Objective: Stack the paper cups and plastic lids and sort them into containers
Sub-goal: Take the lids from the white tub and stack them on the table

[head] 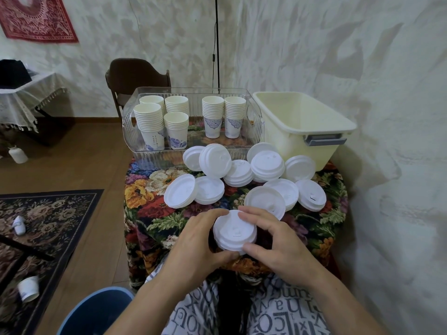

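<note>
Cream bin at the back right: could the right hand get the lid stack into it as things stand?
Probably yes. The cream bin stands open-topped, nothing visible inside. The right hand and left hand both grip the lid stack; only loose lids lie low between.

Worktop (154, 221) draped in floral cloth. At 11 o'clock, clear ribbed bin (193, 153) holding stacked paper cups; at 1 o'clock, cream tub (302, 131). White plastic lids (244, 180) scattered centrally, overlapping.
</note>
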